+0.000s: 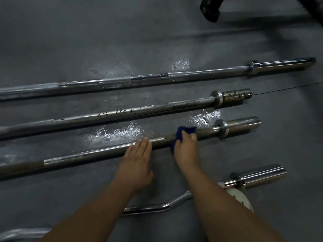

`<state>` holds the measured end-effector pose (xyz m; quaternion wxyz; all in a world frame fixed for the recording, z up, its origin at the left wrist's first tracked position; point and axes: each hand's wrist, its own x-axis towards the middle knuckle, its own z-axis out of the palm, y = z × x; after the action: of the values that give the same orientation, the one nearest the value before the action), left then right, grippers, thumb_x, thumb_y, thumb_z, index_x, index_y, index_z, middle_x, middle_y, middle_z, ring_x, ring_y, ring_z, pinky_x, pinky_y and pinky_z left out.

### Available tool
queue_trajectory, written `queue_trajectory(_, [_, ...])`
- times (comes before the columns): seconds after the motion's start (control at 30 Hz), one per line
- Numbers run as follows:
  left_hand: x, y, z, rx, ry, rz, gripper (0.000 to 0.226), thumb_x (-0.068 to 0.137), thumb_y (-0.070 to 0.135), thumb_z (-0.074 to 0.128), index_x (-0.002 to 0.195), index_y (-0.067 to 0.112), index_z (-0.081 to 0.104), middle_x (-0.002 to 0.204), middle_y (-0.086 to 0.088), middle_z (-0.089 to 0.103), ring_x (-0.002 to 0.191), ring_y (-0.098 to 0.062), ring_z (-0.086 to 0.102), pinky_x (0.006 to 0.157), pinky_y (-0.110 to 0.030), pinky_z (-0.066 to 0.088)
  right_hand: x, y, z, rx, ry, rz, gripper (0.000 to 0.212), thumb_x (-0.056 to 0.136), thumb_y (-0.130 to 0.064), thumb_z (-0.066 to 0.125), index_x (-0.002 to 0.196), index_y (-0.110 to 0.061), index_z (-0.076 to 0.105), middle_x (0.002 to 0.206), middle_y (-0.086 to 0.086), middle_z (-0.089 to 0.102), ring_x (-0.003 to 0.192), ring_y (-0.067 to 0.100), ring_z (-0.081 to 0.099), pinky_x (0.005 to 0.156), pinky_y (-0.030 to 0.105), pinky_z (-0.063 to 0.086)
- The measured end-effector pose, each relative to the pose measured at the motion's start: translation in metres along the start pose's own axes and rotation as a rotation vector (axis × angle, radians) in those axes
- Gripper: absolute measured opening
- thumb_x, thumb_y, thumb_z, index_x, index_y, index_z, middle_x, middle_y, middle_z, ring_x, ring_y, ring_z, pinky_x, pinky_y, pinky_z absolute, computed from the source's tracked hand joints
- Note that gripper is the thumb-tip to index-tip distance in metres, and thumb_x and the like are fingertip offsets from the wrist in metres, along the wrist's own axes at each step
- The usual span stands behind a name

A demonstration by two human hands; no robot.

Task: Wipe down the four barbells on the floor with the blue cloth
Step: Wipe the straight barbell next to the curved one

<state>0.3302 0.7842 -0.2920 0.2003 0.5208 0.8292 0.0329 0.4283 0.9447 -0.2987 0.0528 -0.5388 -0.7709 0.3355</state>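
Note:
Several barbells lie side by side on a dark grey floor. The far long bar runs across the top. Below it lies a rust-spotted bar. The third bar is under both hands. My right hand grips the blue cloth, wrapped over this bar's shaft left of its collar. With fingers straight, my left hand rests flat on the same shaft, just left of the cloth. Nearest me is a curved curl bar; my forearms hide part of it.
Wet, shiny patches mark the floor between the bars. A black equipment foot stands at the top right. A thin black cable crosses the floor at the right. A white object lies beside the curl bar's sleeve.

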Motion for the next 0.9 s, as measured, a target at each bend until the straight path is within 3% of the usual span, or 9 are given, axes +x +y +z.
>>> queue_trajectory(0.07, [-0.008,-0.001,-0.009,-0.003,0.037,-0.008,0.096,0.077,0.044,0.048,0.158,0.012,0.008,0.166,-0.007,0.0,0.153,-0.022,0.0,0.116,-0.032,-0.011,-0.006,-0.015,-0.001,0.041,-0.117,-0.084,0.035,0.092,-0.005,0.056,0.126,-0.004,0.062,0.123,0.018,0.052,0.11,0.032,0.056,0.093,0.017,0.033])
queue_trajectory(0.17, [-0.022,0.0,-0.028,0.026,0.079,-0.04,0.094,0.085,0.042,0.053,0.158,0.013,0.002,0.166,-0.007,-0.005,0.153,-0.021,-0.005,0.12,-0.035,-0.008,-0.015,-0.037,-0.024,0.137,-0.038,-0.116,0.037,0.095,-0.005,0.053,0.131,-0.006,0.059,0.129,0.013,0.051,0.116,0.025,0.052,0.09,0.007,0.024])
queue_trajectory(0.37, [-0.068,0.005,-0.081,0.045,0.174,-0.116,0.09,0.09,0.043,0.051,0.158,0.014,-0.002,0.166,-0.005,-0.007,0.153,-0.022,-0.005,0.123,-0.04,-0.002,-0.075,-0.073,-0.066,0.152,-0.069,-0.196,0.041,0.1,-0.014,0.049,0.141,-0.016,0.05,0.137,0.004,0.044,0.12,0.019,0.049,0.096,0.016,0.03])
queue_trajectory(0.47, [-0.097,0.005,-0.106,0.05,0.212,-0.151,0.091,0.09,0.043,0.05,0.158,0.014,-0.003,0.166,-0.005,-0.009,0.153,-0.021,-0.007,0.123,-0.04,-0.002,-0.1,-0.087,-0.083,0.252,-0.016,-0.201,0.036,0.096,-0.012,0.052,0.13,-0.024,0.05,0.125,0.004,0.052,0.11,0.021,0.053,0.089,0.027,0.042])
queue_trajectory(0.53, [-0.116,0.004,-0.117,0.056,0.219,-0.185,0.091,0.09,0.045,0.05,0.158,0.015,-0.002,0.166,-0.005,-0.01,0.153,-0.021,-0.008,0.124,-0.04,-0.002,-0.113,-0.095,-0.09,0.315,0.023,-0.17,0.022,0.094,-0.01,0.053,0.11,-0.026,0.048,0.107,0.001,0.057,0.096,0.021,0.056,0.074,0.029,0.044])
queue_trajectory(0.6, [-0.131,0.003,-0.123,0.08,0.214,-0.213,0.091,0.09,0.045,0.05,0.159,0.015,-0.002,0.166,-0.004,-0.01,0.153,-0.021,-0.008,0.124,-0.041,-0.001,-0.121,-0.096,-0.093,0.383,0.051,-0.12,0.014,0.094,-0.012,0.053,0.1,-0.024,0.049,0.098,-0.003,0.056,0.093,0.022,0.056,0.071,0.032,0.044])
queue_trajectory(0.8, [-0.139,0.01,-0.13,-0.018,0.172,-0.296,0.089,0.091,0.043,0.049,0.158,0.013,0.0,0.166,-0.006,-0.008,0.153,-0.022,-0.006,0.124,-0.041,0.002,-0.125,-0.08,-0.104,0.625,0.14,0.132,0.011,0.093,-0.016,0.062,0.103,-0.017,0.06,0.106,0.002,0.06,0.092,0.02,0.055,0.075,0.032,0.044])
queue_trajectory(0.9, [-0.127,0.009,-0.115,-0.074,0.15,-0.287,0.089,0.092,0.044,0.051,0.158,0.013,0.0,0.167,-0.006,-0.006,0.153,-0.022,-0.004,0.124,-0.04,0.002,-0.11,-0.078,-0.097,0.72,0.124,0.221,0.024,0.088,-0.028,0.07,0.106,-0.014,0.062,0.11,0.006,0.063,0.09,0.02,0.056,0.076,0.033,0.045])
